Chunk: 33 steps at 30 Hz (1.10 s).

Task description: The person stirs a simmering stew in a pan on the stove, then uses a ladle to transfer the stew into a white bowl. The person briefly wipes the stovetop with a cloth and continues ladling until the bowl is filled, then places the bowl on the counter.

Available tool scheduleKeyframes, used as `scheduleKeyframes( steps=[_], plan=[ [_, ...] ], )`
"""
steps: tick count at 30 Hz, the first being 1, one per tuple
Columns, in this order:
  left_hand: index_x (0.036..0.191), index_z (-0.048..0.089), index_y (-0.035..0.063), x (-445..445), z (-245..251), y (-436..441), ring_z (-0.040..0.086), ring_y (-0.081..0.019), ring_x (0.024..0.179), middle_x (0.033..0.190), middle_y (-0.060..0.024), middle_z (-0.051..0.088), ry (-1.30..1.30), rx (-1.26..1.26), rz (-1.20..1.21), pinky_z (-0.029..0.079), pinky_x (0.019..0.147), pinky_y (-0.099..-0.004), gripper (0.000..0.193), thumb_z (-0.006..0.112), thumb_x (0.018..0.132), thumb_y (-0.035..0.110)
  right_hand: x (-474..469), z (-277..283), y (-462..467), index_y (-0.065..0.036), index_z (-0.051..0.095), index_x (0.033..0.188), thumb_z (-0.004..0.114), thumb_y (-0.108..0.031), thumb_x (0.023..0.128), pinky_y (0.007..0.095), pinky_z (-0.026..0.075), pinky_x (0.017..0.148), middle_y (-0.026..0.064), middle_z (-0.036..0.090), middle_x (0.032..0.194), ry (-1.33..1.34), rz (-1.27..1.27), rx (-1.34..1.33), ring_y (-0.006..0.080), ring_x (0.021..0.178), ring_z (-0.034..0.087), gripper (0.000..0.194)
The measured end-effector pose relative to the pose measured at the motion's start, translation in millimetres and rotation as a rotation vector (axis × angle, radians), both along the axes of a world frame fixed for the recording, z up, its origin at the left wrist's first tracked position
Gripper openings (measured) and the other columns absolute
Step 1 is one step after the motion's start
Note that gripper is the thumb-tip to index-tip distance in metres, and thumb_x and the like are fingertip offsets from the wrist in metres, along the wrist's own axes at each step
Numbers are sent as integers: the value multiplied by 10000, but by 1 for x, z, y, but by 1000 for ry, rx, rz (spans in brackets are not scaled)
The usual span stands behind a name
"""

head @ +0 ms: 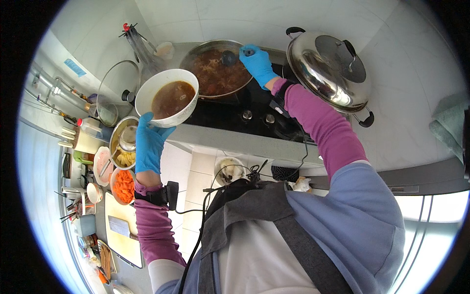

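Note:
My left hand (150, 145), in a blue glove, holds a white bowl (141, 97) from below and by its near side. Brown broth (174, 99) partly fills this bowl, which is raised beside the pan. In a blue glove too, my right hand (257, 64) is closed around the dark handle of a utensil over the pan's right side. A dark round ladle head (229, 58) sits in the brown stew (213, 75); most of its shaft is hidden by the hand. The wide pan (216, 96) rests on the black glass cooktop (224, 114).
A lidded steel wok (312, 62) stands at right. Left lie a glass lid (101, 86), a steel bowl (125, 121) with a skimmer and pale chunks, a bowl of cut carrots (123, 185), and a cleaver (118, 225) on a cutting board (126, 251). Cables hang from my wrists.

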<state>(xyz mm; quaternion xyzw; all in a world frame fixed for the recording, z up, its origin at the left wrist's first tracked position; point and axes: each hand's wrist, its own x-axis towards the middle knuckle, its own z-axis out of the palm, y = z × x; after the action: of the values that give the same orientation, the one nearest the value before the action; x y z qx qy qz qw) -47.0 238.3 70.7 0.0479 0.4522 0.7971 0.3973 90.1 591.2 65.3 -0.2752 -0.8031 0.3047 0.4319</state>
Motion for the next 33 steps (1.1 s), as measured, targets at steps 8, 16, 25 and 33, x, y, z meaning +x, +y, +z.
scheduleKeyframes(
  steps=[8,16,25,33],
  plan=[
    [1383,270,-73,5,5,3,543,-414,1135,1309,-276,451,-9,-37,19,506,941,-495,704,564,854,286,-22,-47,28,-28,599,722,654,-190,803,363,498,588,191,631,717,224,91,-337,309,620,620,189],
    [1351,324,-67,11,6,16,531,-379,1150,1296,-249,454,-19,-84,2,513,932,-474,688,594,844,311,12,-33,64,-15,652,825,712,-123,761,309,550,618,141,667,816,-303,-2,186,210,664,660,140],
    [1331,371,-38,11,-3,39,546,-355,1129,1274,-229,474,-27,-62,-71,522,917,-473,649,621,828,285,38,67,49,47,665,769,587,-70,866,310,521,587,109,689,802,219,281,-501,163,675,658,170],
    [1334,376,-21,11,-8,65,544,-345,1131,1286,-220,467,-12,-43,-111,542,882,-464,657,637,813,281,52,163,21,77,663,836,587,-94,852,299,596,707,181,677,859,297,527,-450,234,776,681,188]
  ],
)
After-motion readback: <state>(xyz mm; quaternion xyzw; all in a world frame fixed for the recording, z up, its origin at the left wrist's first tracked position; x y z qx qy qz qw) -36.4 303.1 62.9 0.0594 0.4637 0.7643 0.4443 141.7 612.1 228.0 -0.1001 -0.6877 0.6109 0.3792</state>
